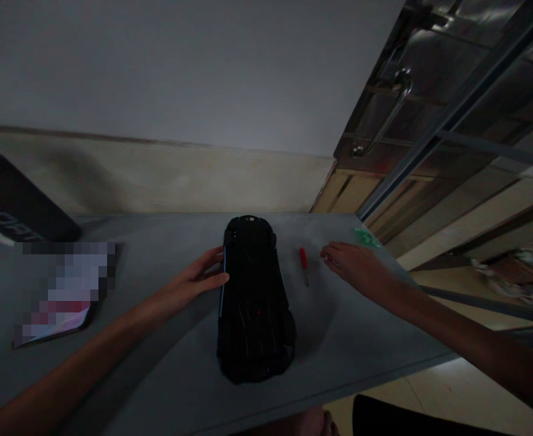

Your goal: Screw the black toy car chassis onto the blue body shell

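A black toy car (254,300) lies upside down in the middle of a grey table (157,375), its underside facing up. My left hand (200,277) rests against the car's left flank, thumb and fingers touching its blue-edged side. My right hand (355,265) hovers low over the table to the right of the car, fingers loosely curled and pinched on something I cannot make out. A small red-handled screwdriver (303,264) lies on the table between the car and my right hand.
A green plastic scrap (367,238) lies near the table's far right corner. A blurred-out flat item (62,290) sits at left, with a dark box (16,206) behind it. A metal door (434,103) stands at right. The wall runs behind the table.
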The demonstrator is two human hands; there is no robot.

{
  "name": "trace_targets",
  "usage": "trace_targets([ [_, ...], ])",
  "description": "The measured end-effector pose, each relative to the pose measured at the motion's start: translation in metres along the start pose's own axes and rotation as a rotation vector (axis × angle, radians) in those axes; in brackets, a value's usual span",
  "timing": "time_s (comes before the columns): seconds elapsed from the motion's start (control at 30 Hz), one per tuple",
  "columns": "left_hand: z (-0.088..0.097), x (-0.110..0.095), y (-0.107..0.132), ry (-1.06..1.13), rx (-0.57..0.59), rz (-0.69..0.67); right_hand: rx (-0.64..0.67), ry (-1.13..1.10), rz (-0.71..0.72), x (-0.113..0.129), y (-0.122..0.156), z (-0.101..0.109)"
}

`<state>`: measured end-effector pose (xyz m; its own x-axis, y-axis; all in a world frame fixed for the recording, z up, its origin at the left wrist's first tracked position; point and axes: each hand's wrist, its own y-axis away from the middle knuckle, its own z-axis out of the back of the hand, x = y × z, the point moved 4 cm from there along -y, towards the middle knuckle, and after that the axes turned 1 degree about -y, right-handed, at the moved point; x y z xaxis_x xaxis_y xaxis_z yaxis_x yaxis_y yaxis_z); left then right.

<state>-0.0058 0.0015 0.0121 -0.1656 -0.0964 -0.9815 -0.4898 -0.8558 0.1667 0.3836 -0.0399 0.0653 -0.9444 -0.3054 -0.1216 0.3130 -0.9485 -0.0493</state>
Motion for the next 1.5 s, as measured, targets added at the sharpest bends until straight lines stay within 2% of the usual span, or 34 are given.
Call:
trace_targets([
  [0.4, -0.005, -0.004, 0.005, -0.020, -0.007, 0.025, 0.069, 0.133, -0.009, 0.006, -0.021, -0.011],
  [0.5, -0.008, -0.005, 0.005, 0.012, 0.011, -0.005, 0.050, 0.007, -0.088, 0.008, -0.026, 0.002],
  [0.6, -0.009, -0.004, 0.004, 0.015, 0.019, -0.018, 0.026, -0.283, -0.130, 0.022, -0.036, 0.027],
  [0.7, -0.008, -0.004, 0.002, -0.006, 0.012, -0.032, 0.018, -0.586, -0.041, 0.055, -0.049, 0.054],
  [0.77, -0.008, -0.005, 0.002, 0.001, 0.016, -0.047, 0.040, -0.666, 0.093, 0.085, -0.055, 0.067],
  [0.87, -0.009, -0.007, 0.002, 0.025, 0.053, -0.072, 0.146, -0.645, 0.287, 0.127, -0.060, 0.076],
  [0.97, -0.010, -0.004, 0.001, 0.034, 0.063, -0.067, 0.195, -0.560, 0.368, 0.152, -0.066, 0.078],
  [1.17, -0.011, 0.008, -0.004, 0.198, 0.038, -0.017, 0.183, -0.455, 0.455, 0.169, -0.080, 0.083],
  [1.33, -0.011, 0.005, -0.003, 0.180, 0.026, -0.038, 0.165, -0.337, 0.494, 0.177, -0.085, 0.082],
  [1.5, -0.009, 0.009, -0.004, 0.172, -0.003, -0.033, 0.147, -0.337, 0.500, 0.180, -0.089, 0.083],
])
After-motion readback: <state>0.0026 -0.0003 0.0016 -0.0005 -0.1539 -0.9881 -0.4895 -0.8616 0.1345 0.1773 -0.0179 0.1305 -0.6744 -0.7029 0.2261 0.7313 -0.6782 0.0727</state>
